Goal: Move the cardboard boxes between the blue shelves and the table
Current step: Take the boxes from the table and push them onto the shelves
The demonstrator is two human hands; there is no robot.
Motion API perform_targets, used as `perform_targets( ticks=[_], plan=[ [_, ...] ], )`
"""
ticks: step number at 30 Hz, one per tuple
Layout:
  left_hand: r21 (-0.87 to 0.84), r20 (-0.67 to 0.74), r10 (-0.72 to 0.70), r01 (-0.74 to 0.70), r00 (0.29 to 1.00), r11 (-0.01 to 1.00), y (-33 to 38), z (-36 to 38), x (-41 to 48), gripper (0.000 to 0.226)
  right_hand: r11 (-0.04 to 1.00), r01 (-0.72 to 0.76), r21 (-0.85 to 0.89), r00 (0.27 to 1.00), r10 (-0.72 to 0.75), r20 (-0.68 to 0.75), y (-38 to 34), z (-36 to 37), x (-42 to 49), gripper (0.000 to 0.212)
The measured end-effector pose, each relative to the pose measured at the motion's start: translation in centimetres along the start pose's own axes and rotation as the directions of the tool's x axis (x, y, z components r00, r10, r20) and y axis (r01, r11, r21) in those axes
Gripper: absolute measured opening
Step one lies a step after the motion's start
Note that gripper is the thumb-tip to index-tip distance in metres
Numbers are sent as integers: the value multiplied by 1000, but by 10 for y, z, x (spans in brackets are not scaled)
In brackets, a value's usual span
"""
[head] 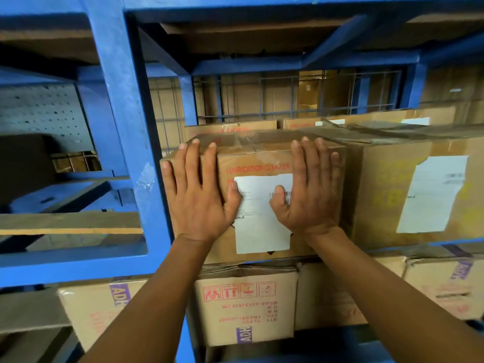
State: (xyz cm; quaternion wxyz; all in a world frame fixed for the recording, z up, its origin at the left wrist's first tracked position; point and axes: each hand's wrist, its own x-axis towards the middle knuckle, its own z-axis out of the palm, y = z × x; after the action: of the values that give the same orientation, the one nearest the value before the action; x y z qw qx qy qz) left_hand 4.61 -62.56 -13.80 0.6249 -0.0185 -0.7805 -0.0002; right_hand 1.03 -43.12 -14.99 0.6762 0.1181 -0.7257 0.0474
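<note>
A cardboard box (258, 158) with a white label (262, 221) sits on the blue shelf (125, 127), beside a larger box (408, 189). The left hand (197, 197) and right hand (311, 192) press flat on its front, fingers (191, 163) spread and straight. More boxes (246, 307) sit below.

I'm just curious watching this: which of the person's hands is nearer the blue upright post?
Left. The left hand lies flat on the box beside the post; the right hand lies further right.
</note>
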Motion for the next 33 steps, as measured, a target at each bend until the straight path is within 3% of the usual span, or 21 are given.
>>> perform_targets(
  ticks=[12, 16, 23, 33],
  plan=[
    [29, 39, -1, -1, 999, 1000, 19, 15, -13, 62, 999, -13, 42, 999, 11, 48, 20, 11, -5, 71],
    [46, 46, 85, -87, 995, 995, 13, 19, -20, 69, 999, 2, 43, 999, -4, 44, 21, 12, -15, 69],
    [51, 9, 109, -110, 994, 993, 3, 35, -18, 72, 1000, 19, 16, 999, -19, 35, 17, 28, -18, 71],
    [74, 125, 81, -91, 989, 993, 6, 27, -19, 72, 1000, -11, -1, 994, 11, 108, 17, 23, -18, 72]
  ],
)
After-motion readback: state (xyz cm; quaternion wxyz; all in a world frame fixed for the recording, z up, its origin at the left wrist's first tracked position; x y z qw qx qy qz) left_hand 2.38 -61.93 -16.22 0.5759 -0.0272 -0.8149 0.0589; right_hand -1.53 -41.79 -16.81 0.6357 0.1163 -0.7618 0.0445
